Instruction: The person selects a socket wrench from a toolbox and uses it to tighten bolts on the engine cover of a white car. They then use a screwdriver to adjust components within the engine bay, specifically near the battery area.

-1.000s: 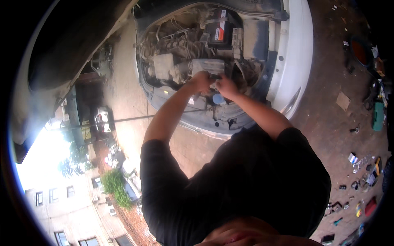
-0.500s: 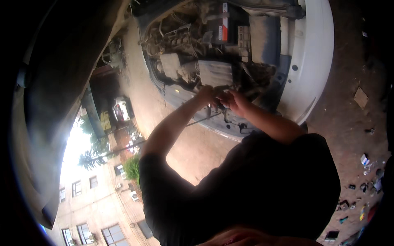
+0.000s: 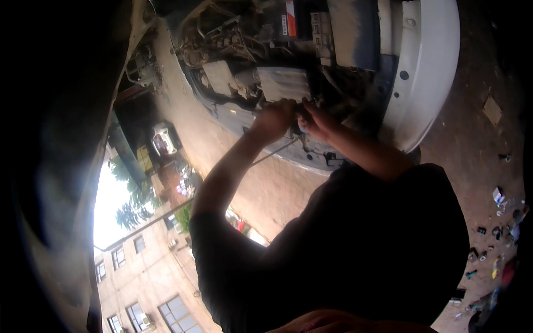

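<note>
Pale building (image 3: 158, 272) with paned windows (image 3: 180, 313), glaring white sky (image 3: 108, 213), green foliage (image 3: 129, 215); brown ground (image 3: 461, 139), dimmer at right

Daylight floods in from the left, and the sky (image 3: 111, 216) is burnt out to plain white! Just below, the building (image 3: 150, 272) glows pale and hazy, while the raised hood (image 3: 61, 250) sinks into near-black. Across to the engine bay (image 3: 283, 83), dim and murky, with 2 shadowed hands (image 3: 276, 119) looking soft, finger detail smeared. The shirt (image 3: 338, 244) is 1 dark mass, the fisheye bows the white car panel (image 3: 430, 72), and blackness swallows the corners.
</note>
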Demonstrator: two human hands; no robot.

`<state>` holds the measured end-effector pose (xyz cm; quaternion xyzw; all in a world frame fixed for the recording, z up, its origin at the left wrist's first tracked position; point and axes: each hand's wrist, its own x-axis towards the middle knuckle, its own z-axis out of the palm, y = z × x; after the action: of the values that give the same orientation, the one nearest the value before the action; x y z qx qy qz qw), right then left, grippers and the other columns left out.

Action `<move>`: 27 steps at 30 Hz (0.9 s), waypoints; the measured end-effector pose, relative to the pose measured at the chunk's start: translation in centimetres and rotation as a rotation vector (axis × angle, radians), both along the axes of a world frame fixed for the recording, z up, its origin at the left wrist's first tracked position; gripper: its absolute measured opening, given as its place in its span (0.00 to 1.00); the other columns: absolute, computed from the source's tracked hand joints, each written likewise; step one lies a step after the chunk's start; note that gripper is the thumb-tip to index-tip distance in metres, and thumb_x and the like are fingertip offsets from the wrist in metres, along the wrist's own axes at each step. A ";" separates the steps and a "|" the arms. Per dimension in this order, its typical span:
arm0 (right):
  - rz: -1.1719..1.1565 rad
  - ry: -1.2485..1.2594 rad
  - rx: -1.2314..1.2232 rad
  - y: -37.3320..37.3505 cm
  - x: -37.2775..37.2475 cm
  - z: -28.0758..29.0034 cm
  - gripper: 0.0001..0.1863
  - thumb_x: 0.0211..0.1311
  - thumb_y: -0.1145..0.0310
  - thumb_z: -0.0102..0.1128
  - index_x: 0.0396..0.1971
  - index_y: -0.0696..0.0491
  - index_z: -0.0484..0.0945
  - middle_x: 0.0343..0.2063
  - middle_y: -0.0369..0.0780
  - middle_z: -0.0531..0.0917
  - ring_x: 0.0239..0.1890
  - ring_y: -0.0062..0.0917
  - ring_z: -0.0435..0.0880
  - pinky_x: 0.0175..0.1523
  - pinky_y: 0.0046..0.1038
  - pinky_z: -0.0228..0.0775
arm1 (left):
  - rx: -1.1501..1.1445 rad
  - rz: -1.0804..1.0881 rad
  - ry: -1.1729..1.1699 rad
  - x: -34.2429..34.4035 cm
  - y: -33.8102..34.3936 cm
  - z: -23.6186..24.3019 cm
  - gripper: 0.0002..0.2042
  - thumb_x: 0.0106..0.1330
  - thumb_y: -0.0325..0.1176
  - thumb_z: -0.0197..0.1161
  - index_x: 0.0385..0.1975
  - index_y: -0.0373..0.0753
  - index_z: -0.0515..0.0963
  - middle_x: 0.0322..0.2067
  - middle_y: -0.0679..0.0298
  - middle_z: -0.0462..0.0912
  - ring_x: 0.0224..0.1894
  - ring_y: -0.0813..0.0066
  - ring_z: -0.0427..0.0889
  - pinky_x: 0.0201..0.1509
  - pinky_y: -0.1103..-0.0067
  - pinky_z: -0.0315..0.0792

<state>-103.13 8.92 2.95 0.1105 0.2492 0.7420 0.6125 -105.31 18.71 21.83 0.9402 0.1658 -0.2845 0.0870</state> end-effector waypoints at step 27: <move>-0.112 -0.001 -0.027 3.2 -1.9 -0.4 0.15 0.75 0.56 0.50 0.41 0.54 0.74 0.28 0.38 0.82 0.30 0.22 0.81 0.31 0.22 0.75 | -0.067 0.417 -0.535 -2.5 0.7 -3.4 0.13 0.57 0.37 0.73 0.30 0.34 0.81 0.24 0.57 0.82 0.25 0.60 0.83 0.29 0.68 0.73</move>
<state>-105.05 12.11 2.50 0.1155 0.2523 0.7033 0.6545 -107.77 19.41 18.39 0.9239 0.3166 -0.0090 0.2144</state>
